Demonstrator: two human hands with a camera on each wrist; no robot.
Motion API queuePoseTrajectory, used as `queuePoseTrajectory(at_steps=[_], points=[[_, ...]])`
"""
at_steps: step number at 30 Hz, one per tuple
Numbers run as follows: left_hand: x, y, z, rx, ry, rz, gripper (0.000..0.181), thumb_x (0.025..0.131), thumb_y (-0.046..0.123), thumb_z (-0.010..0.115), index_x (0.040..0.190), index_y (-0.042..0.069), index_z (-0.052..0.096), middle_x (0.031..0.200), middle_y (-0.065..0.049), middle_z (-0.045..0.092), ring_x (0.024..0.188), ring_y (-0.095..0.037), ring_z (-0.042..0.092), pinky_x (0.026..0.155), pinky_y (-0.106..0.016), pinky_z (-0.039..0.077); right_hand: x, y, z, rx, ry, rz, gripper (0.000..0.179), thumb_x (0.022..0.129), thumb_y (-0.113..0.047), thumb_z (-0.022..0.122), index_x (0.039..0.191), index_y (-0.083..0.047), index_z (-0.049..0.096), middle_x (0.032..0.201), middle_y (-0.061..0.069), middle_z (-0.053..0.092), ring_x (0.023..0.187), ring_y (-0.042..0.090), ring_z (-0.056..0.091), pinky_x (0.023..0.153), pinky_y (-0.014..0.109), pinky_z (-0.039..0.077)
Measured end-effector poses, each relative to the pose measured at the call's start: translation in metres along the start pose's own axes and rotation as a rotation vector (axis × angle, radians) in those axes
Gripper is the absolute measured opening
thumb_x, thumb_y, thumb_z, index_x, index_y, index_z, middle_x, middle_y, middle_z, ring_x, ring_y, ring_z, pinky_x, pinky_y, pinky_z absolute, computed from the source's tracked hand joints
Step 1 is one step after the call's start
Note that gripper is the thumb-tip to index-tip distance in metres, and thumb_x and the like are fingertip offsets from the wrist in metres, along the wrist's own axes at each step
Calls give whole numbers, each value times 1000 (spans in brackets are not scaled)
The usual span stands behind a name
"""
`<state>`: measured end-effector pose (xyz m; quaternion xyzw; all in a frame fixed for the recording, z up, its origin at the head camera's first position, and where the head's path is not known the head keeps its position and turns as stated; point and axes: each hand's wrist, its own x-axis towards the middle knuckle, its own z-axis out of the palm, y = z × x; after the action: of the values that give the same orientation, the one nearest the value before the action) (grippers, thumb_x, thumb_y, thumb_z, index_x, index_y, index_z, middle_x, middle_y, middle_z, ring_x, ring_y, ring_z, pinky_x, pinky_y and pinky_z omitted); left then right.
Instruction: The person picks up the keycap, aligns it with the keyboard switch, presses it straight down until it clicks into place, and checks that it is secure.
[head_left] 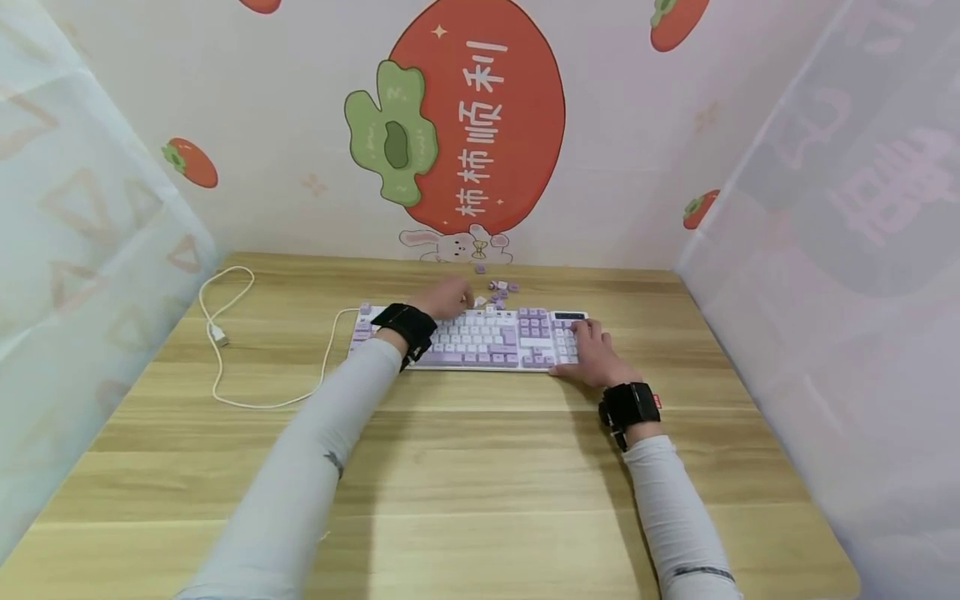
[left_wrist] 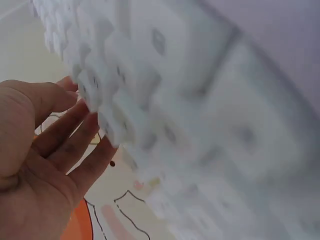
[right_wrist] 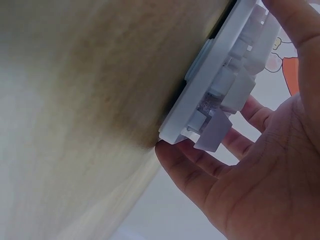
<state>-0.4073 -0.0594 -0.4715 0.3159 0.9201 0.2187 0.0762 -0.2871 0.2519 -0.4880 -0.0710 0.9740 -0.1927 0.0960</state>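
Note:
A white and purple keyboard [head_left: 536,342] lies across the wooden table. My left hand [head_left: 442,297] reaches over it, fingertips down at the far row of keys. In the left wrist view, thumb and fingers [left_wrist: 70,145] bend toward the keys, which partly hide the fingertips; I cannot tell whether they pinch a keycap. My right hand [head_left: 596,358] grips the keyboard's right end, thumb at the near edge, fingers over the far corner. Dark spots show along the far row, just right of the left hand. Loose purple and white keycaps [head_left: 502,295] lie behind the keyboard.
A single purple keycap [head_left: 481,269] sits farther back, close to the wall. The keyboard's white cable [head_left: 255,406] loops over the table's left side to a USB plug [head_left: 218,335]. Printed cloth walls [head_left: 285,167] enclose the table at the back and both sides.

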Motion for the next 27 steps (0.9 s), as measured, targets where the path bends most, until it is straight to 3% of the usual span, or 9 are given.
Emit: queuePoseTrajectory(at_steps=[5, 11, 17, 21, 27], points=[[5, 1, 6, 4, 8, -28, 28, 94, -8, 54, 106, -1, 78, 119, -15, 71, 111, -30, 65, 97, -44, 54, 1, -5, 0, -5, -8, -3, 97, 86, -46, 80, 151, -1, 25, 158, 30, 13, 135, 50, 30, 112, 62, 36], [1, 3, 3, -31, 39, -63, 26, 92, -10, 55, 99, 0, 78, 107, -13, 69, 96, -27, 58, 94, -42, 52, 3, -5, 1, -9, -7, 2, 96, 86, -46, 80, 150, -1, 25, 158, 30, 12, 136, 50, 30, 112, 61, 37], [-2, -3, -2, -98, 148, -72, 6, 90, -5, 66, 90, -1, 70, 92, -14, 65, 87, -28, 56, 81, -40, 51, 3, -1, 1, -7, -12, 7, 97, 86, -47, 80, 151, -1, 24, 159, 31, 11, 137, 51, 28, 112, 62, 35], [-6, -9, -6, -151, 241, -57, 8, 87, -6, 67, 82, 0, 67, 82, -12, 61, 79, -27, 53, 74, -37, 46, 2, 1, 1, -10, -9, 9, 97, 86, -47, 80, 151, 0, 24, 159, 31, 11, 137, 52, 29, 112, 63, 36], [-19, -10, -15, -191, 301, -33, 17, 84, -12, 61, 98, -8, 68, 94, -16, 62, 86, -30, 51, 78, -40, 46, 0, 0, 0, -10, -7, 13, 97, 86, -47, 80, 151, -1, 24, 159, 31, 12, 135, 51, 30, 110, 62, 38]])
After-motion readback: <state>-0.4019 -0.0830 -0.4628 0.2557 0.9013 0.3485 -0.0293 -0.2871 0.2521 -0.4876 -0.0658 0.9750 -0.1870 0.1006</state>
